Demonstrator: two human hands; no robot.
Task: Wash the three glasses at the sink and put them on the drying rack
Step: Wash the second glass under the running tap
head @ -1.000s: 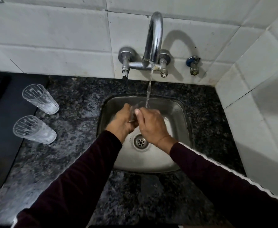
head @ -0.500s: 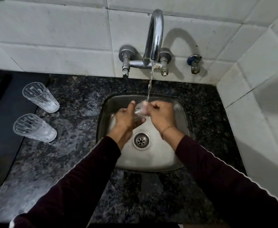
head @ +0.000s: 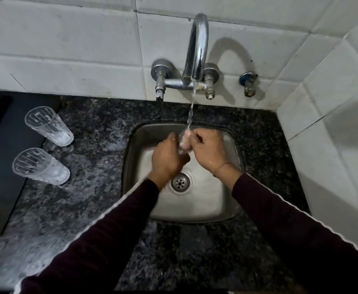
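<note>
A clear glass [head: 184, 142] is held between both hands over the steel sink [head: 205, 200], under the running stream from the chrome tap [head: 197, 47]. My left hand [head: 166, 158] grips its lower part. My right hand [head: 207, 151] pinches its upper end, where the water lands. The hands hide most of the glass. Two more clear ribbed glasses stand upright on the speckled granite counter to the left, one further back [head: 48, 126] and one nearer [head: 40, 166].
A dark mat or tray [head: 2, 158] lies along the counter's left edge beside the two glasses. White tiled walls close off the back and the right side. A small valve [head: 248, 83] sticks out of the wall right of the tap. The drain [head: 180, 182] sits mid-sink.
The hands have turned the glass under the stream: the right hand moved from over the glass to its right side, and the left hand shifted slightly right.
</note>
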